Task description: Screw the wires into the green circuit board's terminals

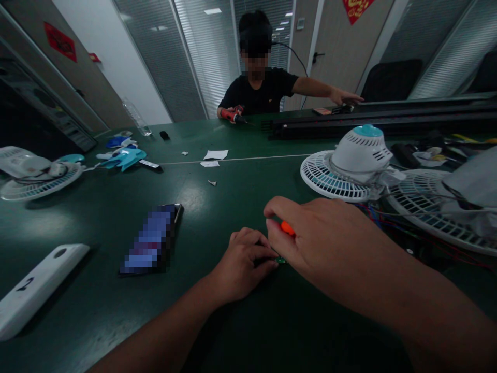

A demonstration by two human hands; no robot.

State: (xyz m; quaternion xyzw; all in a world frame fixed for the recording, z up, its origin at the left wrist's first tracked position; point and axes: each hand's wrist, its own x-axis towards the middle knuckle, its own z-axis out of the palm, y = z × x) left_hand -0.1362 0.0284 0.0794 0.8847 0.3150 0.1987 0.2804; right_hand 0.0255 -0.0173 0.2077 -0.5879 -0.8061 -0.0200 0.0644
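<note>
My left hand [243,261] rests on the green table [97,217] with its fingers curled, pressing down a small green part [280,260] that peeks out at its fingertips. My right hand [310,235] is closed round a tool with an orange handle [287,228], whose tip points down at that part. Most of the tool and the part are hidden by my fingers.
A phone [153,239] lies left of my hands, a white cover marked 2 [34,285] further left. Dismantled white fans [349,166] and wires sit at right, another fan [34,176] and blue blades [124,155] at left. A person [260,77] across the table holds a red tool [233,115].
</note>
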